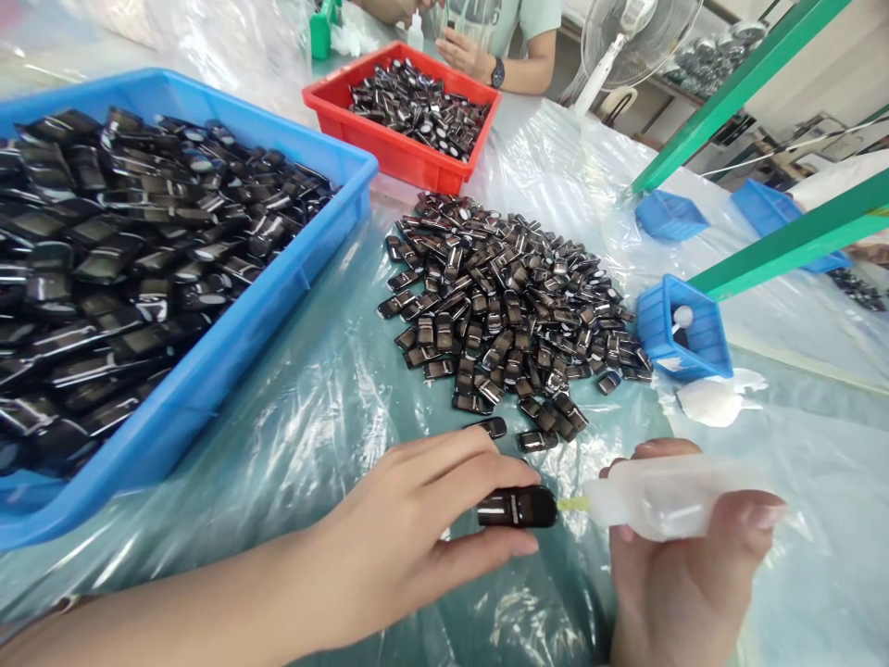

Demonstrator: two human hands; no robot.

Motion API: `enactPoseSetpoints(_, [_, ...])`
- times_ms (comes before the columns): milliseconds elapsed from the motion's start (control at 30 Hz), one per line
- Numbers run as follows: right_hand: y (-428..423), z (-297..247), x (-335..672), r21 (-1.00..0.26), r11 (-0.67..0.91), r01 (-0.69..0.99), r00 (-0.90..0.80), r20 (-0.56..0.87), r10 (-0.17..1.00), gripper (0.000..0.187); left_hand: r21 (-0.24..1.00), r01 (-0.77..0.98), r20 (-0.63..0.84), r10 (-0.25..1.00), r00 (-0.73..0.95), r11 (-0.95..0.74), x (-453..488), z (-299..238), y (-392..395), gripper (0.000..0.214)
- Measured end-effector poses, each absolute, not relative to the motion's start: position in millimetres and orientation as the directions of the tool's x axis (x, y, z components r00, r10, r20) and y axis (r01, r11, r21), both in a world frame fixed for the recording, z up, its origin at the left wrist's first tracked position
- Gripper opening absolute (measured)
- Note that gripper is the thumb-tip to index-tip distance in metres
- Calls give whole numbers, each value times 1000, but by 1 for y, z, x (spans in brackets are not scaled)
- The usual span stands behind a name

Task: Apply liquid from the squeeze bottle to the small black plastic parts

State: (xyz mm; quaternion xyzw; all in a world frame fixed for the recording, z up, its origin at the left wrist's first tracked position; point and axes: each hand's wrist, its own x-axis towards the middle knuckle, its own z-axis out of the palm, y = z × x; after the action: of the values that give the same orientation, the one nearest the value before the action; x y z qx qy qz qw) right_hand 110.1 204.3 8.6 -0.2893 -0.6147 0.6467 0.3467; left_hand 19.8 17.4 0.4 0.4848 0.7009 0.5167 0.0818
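My left hand (409, 528) pinches a small black glossy cartridge (518, 507) between thumb and fingers, just above the plastic-covered table. My right hand (684, 574) grips a translucent squeeze bottle (659, 505); its thin yellowish nozzle (573, 504) touches the cartridge's right end. A heap of the same black cartridges (507, 306) lies on the table right beyond my hands, with two loose ones (514, 434) closest to my fingers.
A big blue tray (229, 343) full of black cartridges stands at left. A red tray (409, 162) with more sits at the back, where another person's hand with a wristwatch (469, 56) works. Small blue baskets (684, 329), green frame bars (784, 245) and a fan (625, 37) are at right.
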Motion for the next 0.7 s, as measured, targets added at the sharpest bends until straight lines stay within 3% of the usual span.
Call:
enactPoseSetpoints(433, [206, 6, 112, -994, 19, -110, -624, 83, 777, 54, 792, 610, 398, 772, -495, -17, 20, -1, 17, 22])
enactPoseSetpoints(700, [223, 0, 122, -991, 43, -125, -779, 125, 615, 47, 783, 622, 402, 771, -495, -9, 19, 0, 18, 21])
